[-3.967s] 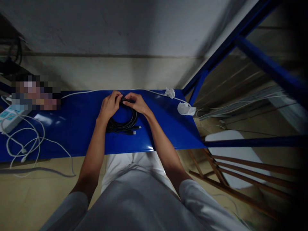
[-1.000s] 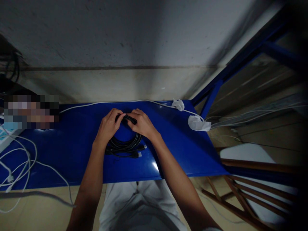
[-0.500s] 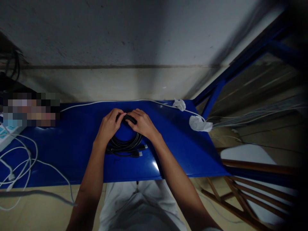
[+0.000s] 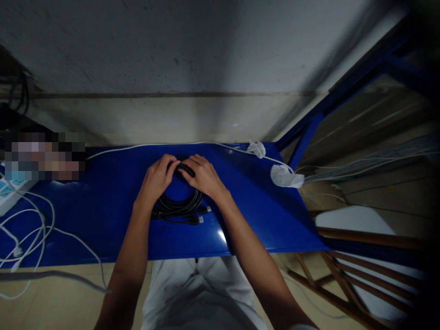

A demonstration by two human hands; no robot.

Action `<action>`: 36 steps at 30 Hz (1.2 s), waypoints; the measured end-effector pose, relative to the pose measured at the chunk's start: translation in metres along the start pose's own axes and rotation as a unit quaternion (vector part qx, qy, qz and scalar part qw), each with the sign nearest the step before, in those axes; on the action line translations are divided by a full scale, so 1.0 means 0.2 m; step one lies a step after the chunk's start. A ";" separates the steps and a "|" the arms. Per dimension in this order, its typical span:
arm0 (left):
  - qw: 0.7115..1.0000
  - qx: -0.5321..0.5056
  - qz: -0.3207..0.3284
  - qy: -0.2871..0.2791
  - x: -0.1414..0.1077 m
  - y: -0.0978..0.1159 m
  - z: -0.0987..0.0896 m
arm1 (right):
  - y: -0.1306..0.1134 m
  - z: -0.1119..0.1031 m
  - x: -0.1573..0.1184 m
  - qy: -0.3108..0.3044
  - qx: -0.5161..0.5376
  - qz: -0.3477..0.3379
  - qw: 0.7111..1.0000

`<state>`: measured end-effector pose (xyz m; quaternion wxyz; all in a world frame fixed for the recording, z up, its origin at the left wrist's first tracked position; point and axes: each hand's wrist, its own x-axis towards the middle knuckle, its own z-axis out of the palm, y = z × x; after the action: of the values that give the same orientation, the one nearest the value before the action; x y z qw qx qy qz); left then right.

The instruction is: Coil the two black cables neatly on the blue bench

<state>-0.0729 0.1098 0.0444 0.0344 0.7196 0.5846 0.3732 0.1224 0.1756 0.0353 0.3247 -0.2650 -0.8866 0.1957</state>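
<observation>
A coiled black cable [image 4: 180, 206] lies on the blue tabletop [image 4: 113, 201], its loops forming a ring in front of me. Two plugs with pale metal ends [image 4: 200, 219] stick out at the near right side of the coil. My left hand [image 4: 160, 175] is closed round the far left part of the ring, its thumb pointing right. Gripping the far right part is my right hand [image 4: 201, 174], fingers curled over the loops. Between the two thumbs a short stretch of the bundled cable shows. My fingertips are partly hidden behind the hands.
A white power strip [image 4: 15, 192] and tangled white cords [image 4: 43, 224] lie at the left, beside a blurred-out patch. Along the back edge runs a white cable [image 4: 144, 145], with crumpled white wrapping [image 4: 285, 176] at right. A wooden chair [image 4: 364, 238] stands right of the table.
</observation>
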 end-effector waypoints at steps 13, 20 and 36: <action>1.000 0.004 0.002 0.011 0.00 0.00 -0.01 | -0.03 0.02 0.03 0.049 0.215 0.068 0.973; 1.000 -0.004 -0.012 0.015 0.00 0.00 -0.01 | -0.04 0.01 0.03 0.050 0.276 0.118 0.953; 1.000 0.007 -0.003 0.013 0.00 -0.01 0.00 | 0.00 0.03 0.04 0.085 0.428 0.185 0.880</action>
<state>-0.0747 0.1092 0.0439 0.0232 0.7130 0.5899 0.3783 0.1129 0.1797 0.0337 0.4389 -0.2750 -0.6199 0.5894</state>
